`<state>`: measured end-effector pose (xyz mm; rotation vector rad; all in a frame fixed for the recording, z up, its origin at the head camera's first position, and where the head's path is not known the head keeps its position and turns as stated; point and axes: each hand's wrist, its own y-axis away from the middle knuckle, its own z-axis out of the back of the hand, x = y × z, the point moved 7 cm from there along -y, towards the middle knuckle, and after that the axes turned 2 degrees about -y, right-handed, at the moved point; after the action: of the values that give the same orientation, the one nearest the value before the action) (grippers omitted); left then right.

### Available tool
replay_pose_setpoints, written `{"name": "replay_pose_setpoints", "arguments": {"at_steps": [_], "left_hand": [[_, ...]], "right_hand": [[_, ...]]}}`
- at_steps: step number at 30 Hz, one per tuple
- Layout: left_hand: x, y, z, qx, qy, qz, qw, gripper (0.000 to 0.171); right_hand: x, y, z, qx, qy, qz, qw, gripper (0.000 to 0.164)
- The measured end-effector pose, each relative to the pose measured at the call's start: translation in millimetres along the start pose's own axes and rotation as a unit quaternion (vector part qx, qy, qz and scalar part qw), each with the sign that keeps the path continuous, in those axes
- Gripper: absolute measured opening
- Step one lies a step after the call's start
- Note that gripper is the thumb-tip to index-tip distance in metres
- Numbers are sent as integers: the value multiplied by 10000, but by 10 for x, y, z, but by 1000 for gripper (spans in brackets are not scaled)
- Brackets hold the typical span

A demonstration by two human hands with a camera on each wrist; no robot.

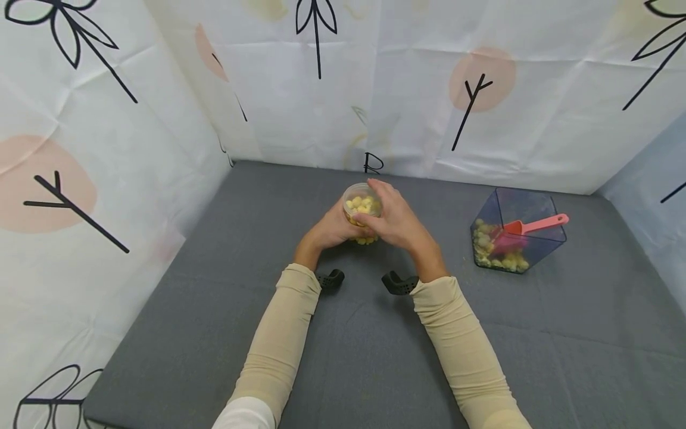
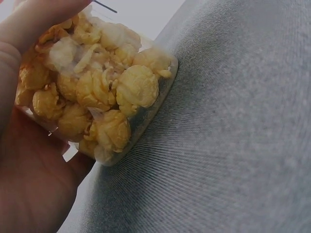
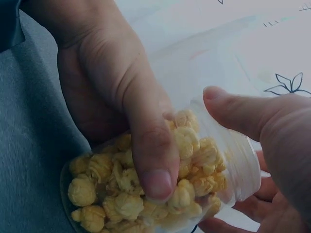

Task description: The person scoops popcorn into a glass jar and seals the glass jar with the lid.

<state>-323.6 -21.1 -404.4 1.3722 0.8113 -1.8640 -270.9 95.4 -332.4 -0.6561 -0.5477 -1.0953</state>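
A clear plastic jar of popcorn (image 1: pixel 359 201) stands on the grey table, base touching the cloth. My left hand (image 1: pixel 331 227) grips its body, thumb across the near side; popcorn (image 2: pixel 97 82) shows through the wall in the left wrist view. Around the jar's upper end curls my right hand (image 1: pixel 398 217), its fingers (image 3: pixel 265 206) behind the pale, translucent rim (image 3: pixel 245 167) in the right wrist view. Whether a see-through lid covers the mouth, I cannot tell. The left hand (image 3: pixel 146 121) hides part of the jar there.
To the right stands a clear bluish bin (image 1: pixel 543 245), partly filled with popcorn (image 1: pixel 485 244). A coral-pink scoop (image 1: pixel 543 223) leans in it, handle over the right rim. Patterned white cloth (image 1: pixel 407 119) closes off the back of the grey table (image 1: pixel 370 357).
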Motion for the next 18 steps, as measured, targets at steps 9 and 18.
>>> {"name": "replay_pose_setpoints", "arguments": {"at_steps": [9, 18], "left_hand": [[-41, -35, 12, -42, -89, -180, 9998, 98], [-3, -39, 19, 141, -269, -116, 9995, 100]], "right_hand": [[-4, -22, 41, -314, 103, -223, 9992, 82], [-5, 4, -2, 146, 207, -505, 9984, 86]]}}
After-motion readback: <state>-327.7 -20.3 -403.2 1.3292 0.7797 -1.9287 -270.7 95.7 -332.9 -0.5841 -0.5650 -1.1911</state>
